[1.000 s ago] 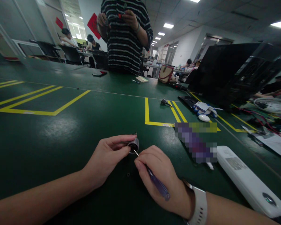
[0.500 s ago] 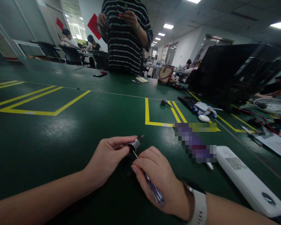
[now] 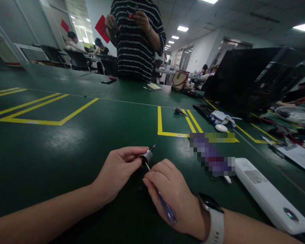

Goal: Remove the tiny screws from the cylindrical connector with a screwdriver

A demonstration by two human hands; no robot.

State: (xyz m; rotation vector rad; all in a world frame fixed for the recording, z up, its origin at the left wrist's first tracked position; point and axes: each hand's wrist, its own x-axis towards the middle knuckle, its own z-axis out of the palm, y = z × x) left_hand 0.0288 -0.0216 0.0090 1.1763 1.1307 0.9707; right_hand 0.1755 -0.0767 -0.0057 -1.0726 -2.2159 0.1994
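Observation:
My left hand (image 3: 120, 171) pinches a short metal cylinder with a dark pointed tip (image 3: 147, 156) between thumb and fingers, its tip slanting up and away to the right. In my right hand (image 3: 169, 193) is a screwdriver (image 3: 166, 208) with a clear purple handle. Its thin shaft reaches into the cylinder's open near end; where the shaft's end sits inside is hidden. On the green table just below the hands lies a small dark nut-like piece (image 3: 140, 188). A similar pointed metal part (image 3: 180, 111) rests farther off, near the yellow tape.
At right lie a white elongated device (image 3: 271, 195), a blurred-out purple packet (image 3: 210, 156), a white oval object (image 3: 221, 128) and a white-and-blue cloth item (image 3: 222, 118). A large black monitor-like object (image 3: 244, 78) stands behind. Across the table a person in a striped shirt (image 3: 136, 44) stands.
The screwdriver's handle has turned and shifted slightly left within my right hand. My left hand and the metal cylinder have barely moved.

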